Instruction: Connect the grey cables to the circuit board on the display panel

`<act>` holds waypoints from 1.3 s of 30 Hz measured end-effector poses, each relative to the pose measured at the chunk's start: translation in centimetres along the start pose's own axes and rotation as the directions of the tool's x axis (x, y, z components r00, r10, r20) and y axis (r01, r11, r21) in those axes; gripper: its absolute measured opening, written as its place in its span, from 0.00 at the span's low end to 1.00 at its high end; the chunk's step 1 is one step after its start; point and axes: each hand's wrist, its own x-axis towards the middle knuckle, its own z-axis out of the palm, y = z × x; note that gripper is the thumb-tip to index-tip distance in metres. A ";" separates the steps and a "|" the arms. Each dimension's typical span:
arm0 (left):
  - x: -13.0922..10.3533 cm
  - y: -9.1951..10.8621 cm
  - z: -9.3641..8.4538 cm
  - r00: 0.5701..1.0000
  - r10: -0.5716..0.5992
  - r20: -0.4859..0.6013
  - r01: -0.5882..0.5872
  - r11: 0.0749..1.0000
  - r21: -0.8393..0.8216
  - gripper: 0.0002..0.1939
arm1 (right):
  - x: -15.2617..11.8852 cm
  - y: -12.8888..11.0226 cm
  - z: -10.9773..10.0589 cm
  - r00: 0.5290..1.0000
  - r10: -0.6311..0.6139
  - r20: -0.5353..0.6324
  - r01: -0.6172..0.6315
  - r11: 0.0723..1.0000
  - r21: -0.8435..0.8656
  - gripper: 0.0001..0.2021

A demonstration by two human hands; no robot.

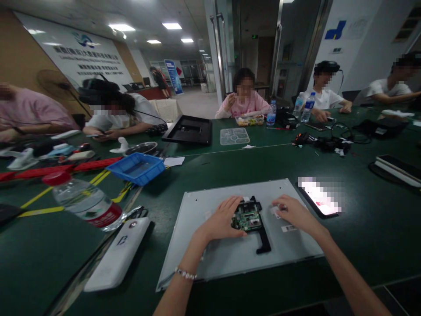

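A green circuit board [250, 220] with a black plastic bracket [264, 240] lies on a flat, light grey metal panel [197, 259]. My left hand [220, 221] rests palm down over the board's left side, fingers stretched towards its top edge and the thumb apart near its lower edge. It covers part of the board. To the right of the bracket, my right hand [292, 213] is closed in a pinch just above the panel. A small pale piece shows at its fingertips, too small to name. Below that hand a white label [289, 228] is stuck on the panel.
A lit phone [320, 199] lies right of the panel. On the left are a white power bank [120, 254], a water bottle [87, 202] and a blue tray [140, 177]. Farther back are a black frame [189, 130] and a clear plastic lid [234, 136]. Several people sit around the table.
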 end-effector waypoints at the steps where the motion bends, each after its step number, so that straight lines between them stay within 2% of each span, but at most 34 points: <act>1: 0.0 0.0 0.0 1.000 -0.003 0.004 0.003 1.000 0.001 0.54 | 0.2 0.0 0.2 1.000 0.011 -0.005 -0.011 1.000 0.002 0.14; 8: -0.1 0.1 0.0 1.000 -0.024 0.018 0.025 1.000 -0.019 0.54 | 0.7 1.0 0.9 0.999 0.041 -0.026 -0.040 0.999 0.010 0.07; 14: -0.2 0.1 -0.1 1.000 -0.009 0.015 0.009 1.000 -0.021 0.55 | 0.3 0.9 0.5 0.990 0.123 -0.073 -0.116 0.988 0.098 0.08; 23: -0.2 0.2 -0.1 1.000 -0.010 0.009 0.010 1.000 -0.013 0.55 | -0.1 1.1 0.4 0.980 0.193 -0.054 -0.181 0.969 0.169 0.09; 26: -0.2 0.1 0.0 1.000 -0.009 0.008 0.009 1.000 -0.014 0.55 | -0.3 1.1 0.6 0.977 0.194 -0.082 -0.185 0.976 0.114 0.11; 33: -0.2 0.0 0.2 1.000 -0.008 0.000 0.008 0.999 -0.035 0.56 | -1.2 0.3 0.1 0.977 0.163 -0.138 -0.192 0.955 -0.225 0.11; 35: -0.3 0.0 0.2 1.000 -0.003 -0.009 0.003 0.999 -0.037 0.55 | -1.3 0.0 -0.1 0.985 0.122 -0.125 -0.151 0.955 -0.257 0.12; 39: -0.3 -0.1 0.4 1.000 0.004 -0.012 -0.005 1.000 -0.025 0.55 | -1.2 -0.4 0.2 1.000 0.002 -0.016 -0.006 0.969 -0.248 0.14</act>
